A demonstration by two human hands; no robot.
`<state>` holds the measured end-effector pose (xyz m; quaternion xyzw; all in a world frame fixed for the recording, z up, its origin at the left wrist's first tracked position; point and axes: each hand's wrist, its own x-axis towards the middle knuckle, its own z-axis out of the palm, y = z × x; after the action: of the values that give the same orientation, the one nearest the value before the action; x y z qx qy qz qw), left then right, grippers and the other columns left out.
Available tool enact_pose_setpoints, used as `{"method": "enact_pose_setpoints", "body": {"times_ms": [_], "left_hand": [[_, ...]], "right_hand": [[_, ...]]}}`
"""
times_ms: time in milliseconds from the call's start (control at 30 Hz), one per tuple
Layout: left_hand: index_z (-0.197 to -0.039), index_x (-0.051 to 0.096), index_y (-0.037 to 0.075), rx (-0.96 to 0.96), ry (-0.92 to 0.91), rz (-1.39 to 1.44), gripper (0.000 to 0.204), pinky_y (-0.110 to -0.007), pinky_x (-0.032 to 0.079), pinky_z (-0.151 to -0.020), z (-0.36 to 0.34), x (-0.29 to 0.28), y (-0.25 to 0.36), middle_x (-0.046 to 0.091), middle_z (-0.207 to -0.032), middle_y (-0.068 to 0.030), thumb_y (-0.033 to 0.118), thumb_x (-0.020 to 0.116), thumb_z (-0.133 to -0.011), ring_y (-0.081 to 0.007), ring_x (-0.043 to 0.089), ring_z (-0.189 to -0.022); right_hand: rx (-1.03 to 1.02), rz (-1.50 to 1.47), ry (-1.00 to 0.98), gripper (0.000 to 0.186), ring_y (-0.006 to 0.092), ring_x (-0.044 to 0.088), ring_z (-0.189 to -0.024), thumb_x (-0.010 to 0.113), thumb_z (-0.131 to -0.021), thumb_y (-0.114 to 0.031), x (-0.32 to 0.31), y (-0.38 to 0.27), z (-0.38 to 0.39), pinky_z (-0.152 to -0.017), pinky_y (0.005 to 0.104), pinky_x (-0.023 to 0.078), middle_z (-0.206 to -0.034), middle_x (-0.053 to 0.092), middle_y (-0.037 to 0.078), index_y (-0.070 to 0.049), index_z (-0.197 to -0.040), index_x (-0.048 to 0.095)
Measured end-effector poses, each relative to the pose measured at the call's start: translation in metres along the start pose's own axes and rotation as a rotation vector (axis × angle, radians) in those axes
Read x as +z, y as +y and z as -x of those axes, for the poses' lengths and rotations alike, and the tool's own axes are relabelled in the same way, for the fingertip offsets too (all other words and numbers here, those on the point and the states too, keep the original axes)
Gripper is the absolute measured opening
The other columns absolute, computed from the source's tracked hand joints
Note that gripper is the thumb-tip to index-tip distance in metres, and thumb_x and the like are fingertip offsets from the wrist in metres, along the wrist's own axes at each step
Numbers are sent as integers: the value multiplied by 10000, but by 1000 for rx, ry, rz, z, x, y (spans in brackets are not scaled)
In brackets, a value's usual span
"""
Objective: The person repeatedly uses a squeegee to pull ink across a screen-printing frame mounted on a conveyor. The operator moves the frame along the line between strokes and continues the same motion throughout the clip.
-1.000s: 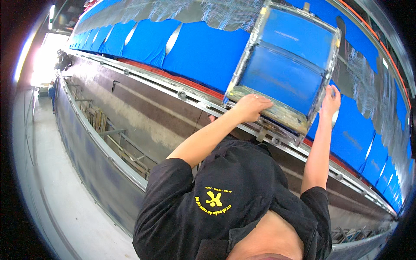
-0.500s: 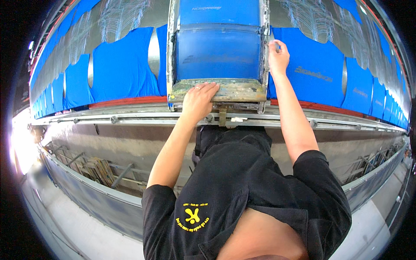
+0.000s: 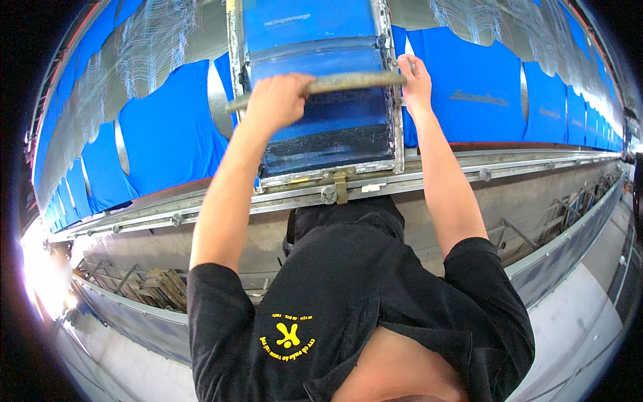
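Over the frame (image 3: 236,47), my left hand (image 3: 276,100) grips the squeegee (image 3: 358,82); right hand's (image 3: 416,82) hold unclear; panels (image 3: 465,70) rightward printed, leftward plain.

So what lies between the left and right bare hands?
In the head view, a long beige bar gripped by the left hand crosses there, above a rectangular framed screen showing blue.

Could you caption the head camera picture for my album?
Left hand gripping a long bar across a framed screen, right hand at its edge, blue fabric pieces on either side.
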<state>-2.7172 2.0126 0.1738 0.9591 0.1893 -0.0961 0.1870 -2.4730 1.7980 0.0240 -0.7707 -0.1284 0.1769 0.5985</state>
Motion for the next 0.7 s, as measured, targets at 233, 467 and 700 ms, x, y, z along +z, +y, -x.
{"method": "enact_pose_setpoints", "body": {"times_ms": [233, 467, 700], "left_hand": [[-1346, 737, 229, 42, 29, -11, 429, -511, 582, -956, -63, 17, -32, 771, -1206, -152, 303, 763, -924, -386, 719, -1124], [-1319, 739, 223, -23, 127, 73, 419, -489, 578, -996, -29, 39, -12, 736, -1311, -35, 264, 762, -903, -332, 688, -1206], [-1405, 681, 192, 70, 175, 42, 677, -440, 546, -1101, 108, 124, 55, 657, -1487, -30, 22, 721, -751, -315, 626, -1340]], "right_hand": [[96, 51, -20, 435, 133, 651, -973, 722, -1045, -403, 0, -12, 7, -864, 306, 510, -1083, 757, 93, -19, -1250, 714], [168, -84, -56, 479, 146, 649, -1016, 715, -1047, -431, 2, -18, 4, -901, 306, 504, -1121, 752, 107, -2, -1261, 713], [112, -105, -51, 569, 169, 653, -1059, 714, -1028, -500, -8, 15, -17, -949, 319, 497, -1154, 743, 110, 21, -1256, 720]]}}
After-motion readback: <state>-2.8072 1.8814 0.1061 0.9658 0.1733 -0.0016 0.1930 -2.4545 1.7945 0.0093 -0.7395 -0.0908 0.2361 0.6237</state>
